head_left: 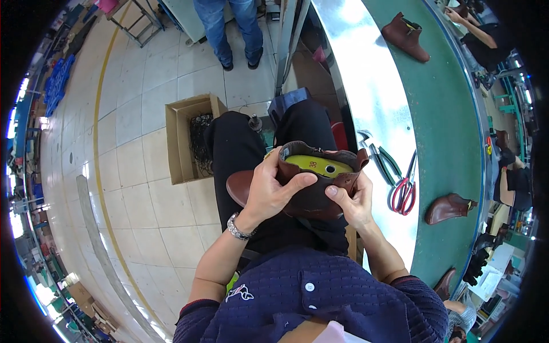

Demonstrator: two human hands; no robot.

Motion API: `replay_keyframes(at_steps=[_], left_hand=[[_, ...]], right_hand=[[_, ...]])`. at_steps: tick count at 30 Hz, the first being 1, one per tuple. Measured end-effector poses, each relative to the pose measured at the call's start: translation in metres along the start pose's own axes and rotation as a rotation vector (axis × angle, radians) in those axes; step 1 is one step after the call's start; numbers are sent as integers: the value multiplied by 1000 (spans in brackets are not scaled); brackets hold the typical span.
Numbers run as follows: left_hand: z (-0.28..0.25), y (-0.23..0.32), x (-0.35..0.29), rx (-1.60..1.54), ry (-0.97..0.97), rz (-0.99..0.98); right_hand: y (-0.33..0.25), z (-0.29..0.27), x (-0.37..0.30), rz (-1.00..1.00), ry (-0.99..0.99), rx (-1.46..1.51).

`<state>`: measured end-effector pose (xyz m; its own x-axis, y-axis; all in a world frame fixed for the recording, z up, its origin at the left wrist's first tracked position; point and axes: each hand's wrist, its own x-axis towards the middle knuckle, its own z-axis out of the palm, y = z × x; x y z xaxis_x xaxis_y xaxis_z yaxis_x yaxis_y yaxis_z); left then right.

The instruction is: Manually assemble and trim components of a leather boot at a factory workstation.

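A brown ankle boot (313, 208) lies across my lap, its toe pointing left and its opening facing up. Inside the opening sits a yellow-green shoe last (303, 162) with a round hole in its top. My left hand (273, 187) grips the boot's upper from the left, its thumb pressed on the dark side panel. On the other side, my right hand (354, 200) is closed around the upper's right edge, with the thumb on the same panel. Most of the fingers of both hands are hidden behind the leather.
On the metal bench to the right lie green-handled pliers (390, 166) and red-handled scissors (404, 194). Brown boots (449, 208) stand along the green conveyor belt (440, 126). A cardboard box (179, 143) of dark bits is on the floor. Another person's legs (230, 28) are ahead.
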<state>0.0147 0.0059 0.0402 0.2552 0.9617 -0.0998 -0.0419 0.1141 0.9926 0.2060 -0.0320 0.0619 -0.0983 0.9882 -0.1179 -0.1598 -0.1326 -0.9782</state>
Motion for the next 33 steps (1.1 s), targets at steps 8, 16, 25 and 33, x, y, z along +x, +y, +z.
replay_keyframes(at_steps=[8, 16, 25, 33], left_hand=[[-29, 66, 12, 559, -234, 275], [-36, 74, -2, 278, -762, 416], [44, 90, -6, 487, -580, 666], [93, 71, -6, 631, -744, 865]], right_hand=[[17, -62, 19, -47, 76, 130], [28, -124, 81, -213, -131, 676], [11, -145, 83, -282, 66, 434], [-5, -146, 71, -102, 222, 287]])
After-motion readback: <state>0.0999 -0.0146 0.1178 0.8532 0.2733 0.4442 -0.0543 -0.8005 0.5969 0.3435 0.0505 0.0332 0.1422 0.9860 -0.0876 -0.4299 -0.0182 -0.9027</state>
